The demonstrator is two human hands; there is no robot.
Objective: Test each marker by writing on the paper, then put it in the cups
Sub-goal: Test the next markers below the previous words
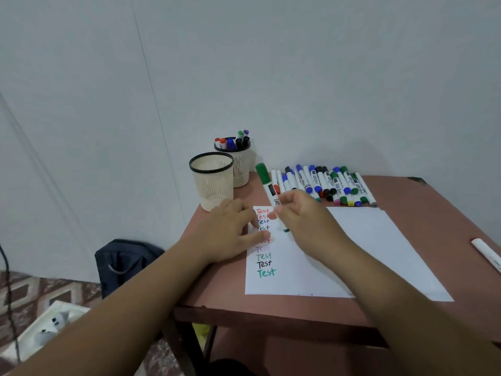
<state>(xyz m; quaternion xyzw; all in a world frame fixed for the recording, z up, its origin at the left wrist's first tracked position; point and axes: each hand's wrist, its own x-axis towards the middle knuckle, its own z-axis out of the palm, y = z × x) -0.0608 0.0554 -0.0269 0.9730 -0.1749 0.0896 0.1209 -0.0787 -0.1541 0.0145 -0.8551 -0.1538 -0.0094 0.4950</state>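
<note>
Right hand (301, 213) pinching a green marker (267, 185), tip down on the paper (366, 248), cap end tilted toward the cups. Left hand (233, 232) flat, fingers straight, pressing the paper's left edge beside a column of "Test" words. Near cup (212, 183) beside far cup (240, 161) with markers; marker row (325, 183) behind the paper.

We see two cups (211, 183) left of the marker row (322, 184), both behind the paper (352, 253) on the counter (439, 213).
</note>
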